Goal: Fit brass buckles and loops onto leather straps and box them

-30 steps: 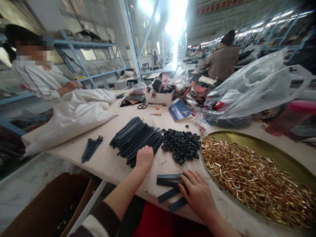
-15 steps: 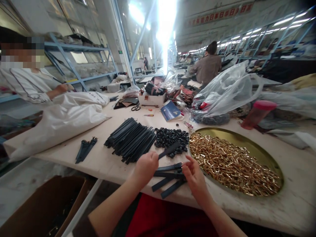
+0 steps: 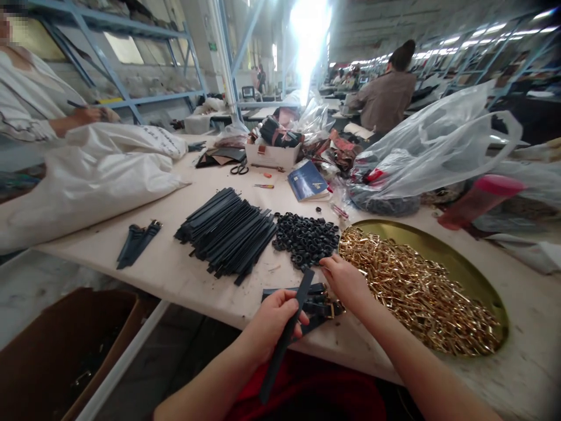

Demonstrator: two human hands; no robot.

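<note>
The left hand (image 3: 277, 324) grips a black strap (image 3: 284, 346) between thumb and fingers, its two ends jutting past the hand. Just beyond that hand lie buckled straps (image 3: 322, 305); farther off, a heap of dark strips (image 3: 228, 234). The right hand (image 3: 346, 282) is at the near edge of black loops (image 3: 307, 234) — contact unclear — with a tray (image 3: 464, 266) of gold-coloured pieces (image 3: 412, 292) just to its right.

Strong white glare comes from the lamp (image 3: 309, 38) at the top middle and hides its shape. The gold pieces (image 3: 407, 292) give small, shining reflections. The view is stretched and soft toward its edges.
</note>
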